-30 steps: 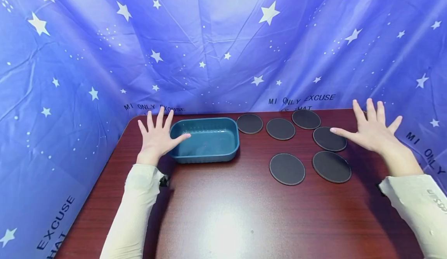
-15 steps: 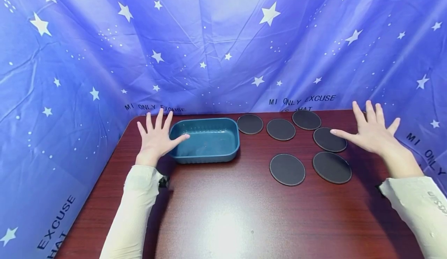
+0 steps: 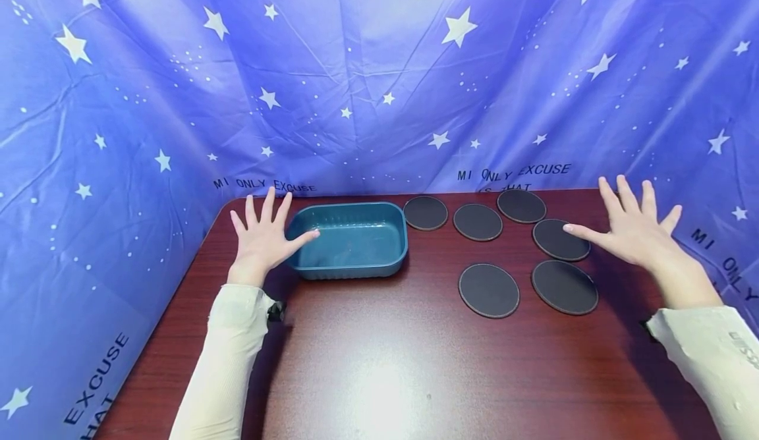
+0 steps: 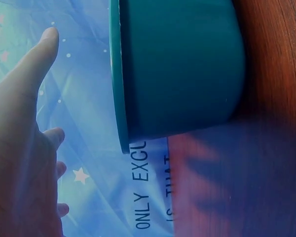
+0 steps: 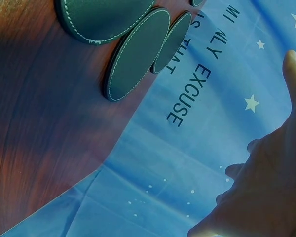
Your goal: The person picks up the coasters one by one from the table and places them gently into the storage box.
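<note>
A teal rectangular container (image 3: 350, 273) with rounded corners stands at the back left of the table, with nothing inside it. My left hand (image 3: 261, 241) is spread beside its left end, the thumb above the rim; the left wrist view shows a gap between hand and container (image 4: 182, 74). Several round black coasters with stitched edges lie flat to the right, among them a front coaster (image 3: 489, 290) and a right-hand coaster (image 3: 564, 286). My right hand (image 3: 637, 232), fingers spread, hovers right of them, its thumb over one coaster (image 3: 560, 241). Neither hand holds anything.
The dark red wood table (image 3: 415, 354) has a bright glare spot near the front. A blue curtain (image 3: 367, 64) with white stars and printed lettering hangs close behind the table and along both sides. Black wrist mounts show under both sleeves.
The whole head view shifts slightly downward. Both hands stay spread in nearly the same places, and the container and coasters have not moved on the table.
</note>
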`<state>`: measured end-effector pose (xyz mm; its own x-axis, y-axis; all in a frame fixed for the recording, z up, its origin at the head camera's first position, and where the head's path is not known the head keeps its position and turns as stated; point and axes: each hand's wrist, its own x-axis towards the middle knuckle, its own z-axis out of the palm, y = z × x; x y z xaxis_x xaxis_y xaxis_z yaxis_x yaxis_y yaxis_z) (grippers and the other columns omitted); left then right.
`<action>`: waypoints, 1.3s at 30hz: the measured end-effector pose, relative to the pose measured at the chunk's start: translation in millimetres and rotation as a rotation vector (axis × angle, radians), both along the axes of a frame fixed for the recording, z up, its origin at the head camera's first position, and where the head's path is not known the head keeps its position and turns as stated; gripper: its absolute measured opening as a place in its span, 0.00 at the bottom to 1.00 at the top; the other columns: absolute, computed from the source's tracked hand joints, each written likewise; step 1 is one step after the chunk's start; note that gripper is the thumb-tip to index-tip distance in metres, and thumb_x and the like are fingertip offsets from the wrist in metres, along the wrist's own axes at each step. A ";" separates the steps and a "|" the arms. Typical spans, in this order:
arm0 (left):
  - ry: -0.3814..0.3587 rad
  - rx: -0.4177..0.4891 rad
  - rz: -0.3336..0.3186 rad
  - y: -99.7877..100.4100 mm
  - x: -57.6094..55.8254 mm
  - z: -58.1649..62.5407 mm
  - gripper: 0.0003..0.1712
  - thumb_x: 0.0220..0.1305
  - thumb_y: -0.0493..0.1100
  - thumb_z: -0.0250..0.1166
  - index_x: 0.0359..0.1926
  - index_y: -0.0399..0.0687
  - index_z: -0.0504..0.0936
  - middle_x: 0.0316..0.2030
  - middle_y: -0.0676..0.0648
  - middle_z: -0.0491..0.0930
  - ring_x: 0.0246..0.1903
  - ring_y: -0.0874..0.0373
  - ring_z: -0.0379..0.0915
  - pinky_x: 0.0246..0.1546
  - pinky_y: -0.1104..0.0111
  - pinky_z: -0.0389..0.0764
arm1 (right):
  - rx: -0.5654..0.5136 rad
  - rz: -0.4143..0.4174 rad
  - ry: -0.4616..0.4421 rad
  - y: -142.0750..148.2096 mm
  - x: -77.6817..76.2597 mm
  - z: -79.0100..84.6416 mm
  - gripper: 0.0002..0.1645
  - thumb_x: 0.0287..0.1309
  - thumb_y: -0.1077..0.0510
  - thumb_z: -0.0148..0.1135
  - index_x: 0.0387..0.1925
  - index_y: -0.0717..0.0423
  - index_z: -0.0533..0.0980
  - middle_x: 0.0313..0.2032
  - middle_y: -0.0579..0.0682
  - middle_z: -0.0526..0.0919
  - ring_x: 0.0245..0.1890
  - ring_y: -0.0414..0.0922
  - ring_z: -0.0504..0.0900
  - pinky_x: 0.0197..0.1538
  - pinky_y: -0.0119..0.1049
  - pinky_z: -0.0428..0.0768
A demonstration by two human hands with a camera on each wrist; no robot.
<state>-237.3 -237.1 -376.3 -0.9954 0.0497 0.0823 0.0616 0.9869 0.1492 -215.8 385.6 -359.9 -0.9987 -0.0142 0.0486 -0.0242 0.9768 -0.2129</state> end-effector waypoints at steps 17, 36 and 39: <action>-0.013 0.025 0.004 -15.8 9.8 -8.2 0.63 0.55 0.85 0.48 0.80 0.60 0.40 0.81 0.43 0.36 0.76 0.26 0.23 0.66 0.25 0.27 | -0.017 0.002 0.024 3.3 7.3 -7.0 0.67 0.59 0.24 0.53 0.78 0.48 0.26 0.76 0.68 0.26 0.72 0.68 0.12 0.54 0.87 0.22; -0.048 0.068 0.008 -33.6 21.3 -20.8 0.62 0.57 0.84 0.48 0.80 0.56 0.42 0.80 0.42 0.38 0.77 0.29 0.27 0.68 0.27 0.30 | -0.038 0.001 0.036 5.7 16.2 -17.2 0.68 0.58 0.25 0.55 0.78 0.49 0.27 0.76 0.70 0.28 0.73 0.69 0.15 0.53 0.88 0.24; -0.040 0.071 0.004 -36.7 22.7 -23.6 0.61 0.57 0.83 0.48 0.80 0.56 0.43 0.80 0.42 0.38 0.77 0.30 0.28 0.69 0.27 0.32 | -0.043 0.003 0.038 5.8 18.1 -18.4 0.68 0.58 0.25 0.55 0.78 0.48 0.27 0.76 0.70 0.29 0.73 0.69 0.16 0.53 0.88 0.24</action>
